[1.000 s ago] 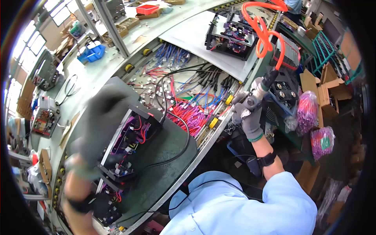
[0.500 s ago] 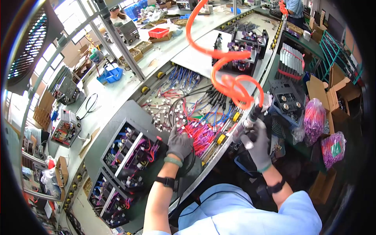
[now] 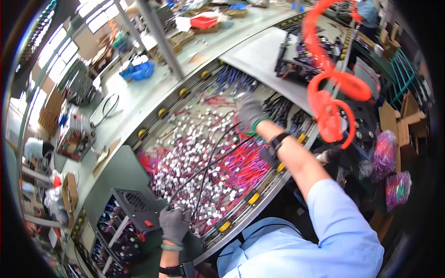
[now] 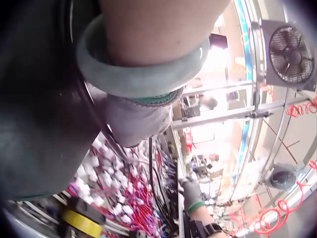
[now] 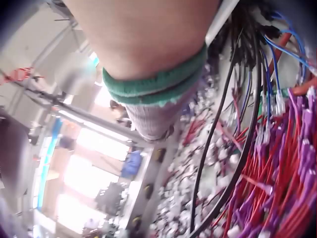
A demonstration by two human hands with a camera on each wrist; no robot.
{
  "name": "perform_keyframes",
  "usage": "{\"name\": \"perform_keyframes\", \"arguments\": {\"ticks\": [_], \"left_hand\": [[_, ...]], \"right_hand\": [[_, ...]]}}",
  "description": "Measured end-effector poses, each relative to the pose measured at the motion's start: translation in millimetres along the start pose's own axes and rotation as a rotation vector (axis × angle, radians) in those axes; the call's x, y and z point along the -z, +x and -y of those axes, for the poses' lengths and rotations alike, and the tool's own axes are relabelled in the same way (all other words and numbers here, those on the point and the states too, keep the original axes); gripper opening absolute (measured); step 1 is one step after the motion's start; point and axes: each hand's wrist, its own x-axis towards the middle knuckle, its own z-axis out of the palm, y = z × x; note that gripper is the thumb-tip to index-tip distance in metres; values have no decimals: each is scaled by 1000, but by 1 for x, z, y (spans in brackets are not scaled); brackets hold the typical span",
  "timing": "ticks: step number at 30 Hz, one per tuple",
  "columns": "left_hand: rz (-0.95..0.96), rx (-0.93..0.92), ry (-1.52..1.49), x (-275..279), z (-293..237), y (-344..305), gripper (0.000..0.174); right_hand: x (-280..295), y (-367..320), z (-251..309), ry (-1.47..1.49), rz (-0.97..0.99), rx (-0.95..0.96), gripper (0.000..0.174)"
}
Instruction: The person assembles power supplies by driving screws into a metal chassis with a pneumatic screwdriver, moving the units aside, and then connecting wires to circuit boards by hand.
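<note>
My gloved left hand (image 3: 175, 225) is low over the near end of the wire tray, fingers curled at a black cable (image 3: 200, 170). This cable loops across the piled wires. Just left of that hand stands an open-sided electronics unit (image 3: 134, 204) with a slotted dark panel. My right hand (image 3: 250, 112), gloved and blurred, reaches across the wires with loosely extended fingers, near red-and-purple leads (image 3: 248, 162) and black leads (image 3: 277, 106). Its fingertips are hidden in the right wrist view. A powered screwdriver (image 3: 328, 155) hangs on a coiled orange hose (image 3: 331, 83), apart from both hands.
White-connector wires (image 3: 185, 167) cover much of the tray, edged by yellow rollers (image 3: 253, 199). Farther back, a white board (image 3: 255, 48) lies beside another electronics unit (image 3: 310, 55). A blue bin (image 3: 137, 70) stands on the far bench; bagged wires (image 3: 385, 153) lie at right.
The right hand has let go of the screwdriver and moved left over the wires. The left hand has shifted left and nearer, and the electronics units have moved left, baring more of the tray.
</note>
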Motion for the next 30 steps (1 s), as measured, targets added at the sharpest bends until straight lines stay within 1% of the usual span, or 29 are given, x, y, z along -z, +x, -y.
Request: {"name": "perform_keyframes", "arguments": {"ticks": [1,2,3,4,5,6,7,8,9,10,11,12,13,14,15,16,17,18,19,20,21,22,23,24,25,27,28,29,30], "left_hand": [[88,171,-63,11,6,-12,32],[135,200,32,14,21,-28,38],[182,235,129,18,35,-46,43],[270,300,188,31,40,-55,52],[377,376,133,49,41,-60,54],[336,367,129,39,61,-84,53],[300,368,132,35,77,-113,53],[434,399,152,56,77,-112,47],[706,576,345,60,80,-114,36],[650,644,297,49,91,-133,24],[550,608,286,43,97,-147,17],[441,543,266,48,97,-149,14],[390,537,165,44,104,-151,17],[276,552,-3,44,107,-148,17],[301,543,122,39,111,-138,15],[136,458,187,39,117,-130,10],[25,465,186,37,127,-124,7],[39,599,191,37,136,-121,10],[-18,629,272,35,149,-124,13],[-129,573,492,29,169,-130,16],[-234,506,709,26,184,-137,20],[129,736,557,37,188,-141,25],[490,942,381,51,191,-145,31],[688,942,399,60,194,-149,31],[690,942,392,64,199,-155,31],[631,873,299,67,206,-172,25],[439,860,181,63,217,-185,19],[218,768,38,59,231,-196,14],[-4,672,-101,58,248,-207,11]], "right_hand": [[5,16,-29,-81,75,1,33],[5,26,-60,-178,68,-185,31],[-8,23,-101,-106,-5,-306,31],[-40,24,-164,-256,9,-303,34],[-56,12,-215,-471,-102,-240,39],[-19,2,-214,-316,13,-430,40],[-42,-5,-276,-531,-13,-290,45],[-89,-11,-372,-786,-190,-22,51],[-88,-7,-361,-1225,55,-112,37],[-74,-4,-365,-905,-47,-181,44],[-112,12,-448,-583,-340,22,31],[-107,23,-435,-832,-140,-198,22],[-100,22,-422,-859,-127,-168,16],[-95,17,-411,-894,-117,-139,14],[-103,26,-425,-927,-3,-224,18],[-103,27,-425,-829,29,-183,21],[-98,24,-417,-766,49,-143,23],[-104,43,-402,-754,38,-122,23],[-110,49,-388,-759,63,-125,23],[-105,29,-351,-769,90,-130,22],[-103,19,-326,-782,120,-137,22],[-98,3,-305,-799,153,-152,22],[-91,-13,-272,-817,184,-171,22],[-68,-38,-203,-835,213,-190,22],[-70,-39,-211,-855,245,-209,22],[-41,-71,-120,-862,289,-145,21],[-34,-85,-83,-886,279,-132,22],[-36,-96,-60,-907,267,-117,26],[-55,-103,-65,-872,231,-39,35]]}}
